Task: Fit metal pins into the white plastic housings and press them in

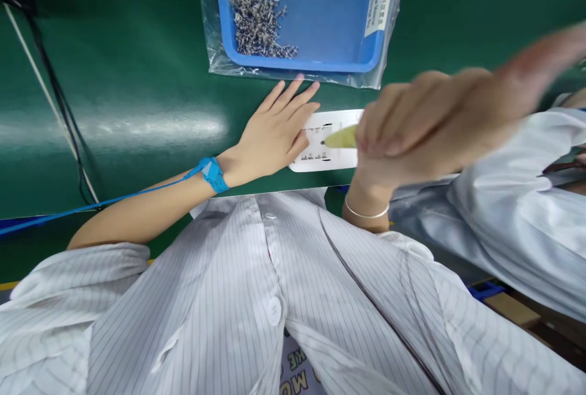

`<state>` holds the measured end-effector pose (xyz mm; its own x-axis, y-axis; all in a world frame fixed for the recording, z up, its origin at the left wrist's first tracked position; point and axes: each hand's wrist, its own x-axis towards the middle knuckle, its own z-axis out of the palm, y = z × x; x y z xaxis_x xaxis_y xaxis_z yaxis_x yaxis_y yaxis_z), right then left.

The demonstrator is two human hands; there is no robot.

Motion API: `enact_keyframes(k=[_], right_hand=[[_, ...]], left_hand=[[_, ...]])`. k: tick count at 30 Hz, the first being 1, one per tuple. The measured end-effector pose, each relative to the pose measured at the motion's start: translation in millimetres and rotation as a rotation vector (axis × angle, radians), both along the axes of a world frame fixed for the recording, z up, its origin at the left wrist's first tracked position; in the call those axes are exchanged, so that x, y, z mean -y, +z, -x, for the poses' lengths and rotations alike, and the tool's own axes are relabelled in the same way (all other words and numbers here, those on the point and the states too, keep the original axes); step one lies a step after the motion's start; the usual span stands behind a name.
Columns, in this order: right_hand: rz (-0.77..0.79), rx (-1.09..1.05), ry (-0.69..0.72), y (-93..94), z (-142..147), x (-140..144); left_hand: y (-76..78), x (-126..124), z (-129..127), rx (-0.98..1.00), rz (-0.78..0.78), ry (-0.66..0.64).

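Note:
On the green bench lies a flat white rectangular panel (339,162) with rounded corners and small dark marks. My left hand (274,129), wearing a blue corded wrist strap (213,175), lies flat with fingers spread; its thumb side rests at the panel's left end. Over the right end of the panel, my right hand (421,120) is closed around a yellow tapered tool (343,138), its thumb stretched out and blurred. The tool's narrow end points at a dark spot on the panel; whether it touches cannot be seen. Most of the tool is hidden in the fist.
Beyond my hands, a blue tray (329,22) in a clear plastic bag holds many small metal screws (260,10) on its left side. Dark cables (59,96) run along the left. Another person's pale sleeve (517,181) is close on the right.

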<state>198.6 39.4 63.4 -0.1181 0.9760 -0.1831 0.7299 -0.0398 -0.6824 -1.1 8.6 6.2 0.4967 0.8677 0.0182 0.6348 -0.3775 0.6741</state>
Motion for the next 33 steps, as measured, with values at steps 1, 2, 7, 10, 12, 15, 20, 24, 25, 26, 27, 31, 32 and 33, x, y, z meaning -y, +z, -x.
enact_keyframes(k=[1,2,7,10,12,15,20,24,25,26,27,31,32,33], right_hand=[[-0.039,-0.09,-0.001,-12.7,7,-12],[-0.104,-0.202,0.003,-23.5,15,-22],[-0.407,-0.622,-0.019,-34.1,42,-37],[-0.279,-0.602,0.0,-21.7,39,-27],[-0.316,-0.686,-0.023,-17.4,35,-24],[-0.393,-0.847,0.0,-16.4,37,-26],[-0.729,-1.022,-0.019,-8.7,64,-26],[-0.831,-0.717,-0.197,-1.6,78,-19],[-0.816,-0.613,-0.237,-1.0,77,-18],[-0.791,-0.535,-0.259,-0.9,75,-17],[-0.757,-0.499,-0.254,-1.1,72,-18],[-0.643,-0.621,-0.108,-7.1,51,-31],[-0.531,-0.632,-0.035,-10.6,46,-34],[-0.369,-0.614,0.054,-14.9,41,-35]], left_hand=[[0.0,0,-1,-0.009,-0.004,0.006],[-0.2,0,-1,-0.016,-0.008,0.01],[-0.5,0,-2,-0.047,-0.026,0.008],[0.8,0,-3,-0.061,-0.032,0.009],[1.8,0,-3,-0.061,-0.031,0.008],[2.8,1,-3,-0.067,-0.028,0.008],[3.7,2,-3,-0.052,-0.005,0.01],[4.5,1,-3,0.0,0.03,0.016],[4.7,1,-3,0.011,0.037,0.017],[4.9,1,-3,0.017,0.043,0.016],[5.0,1,-3,0.021,0.047,0.015],[4.7,2,-4,0.042,0.051,0.022],[4.6,2,-3,0.052,0.057,0.023],[4.5,2,-3,0.062,0.064,0.022]])
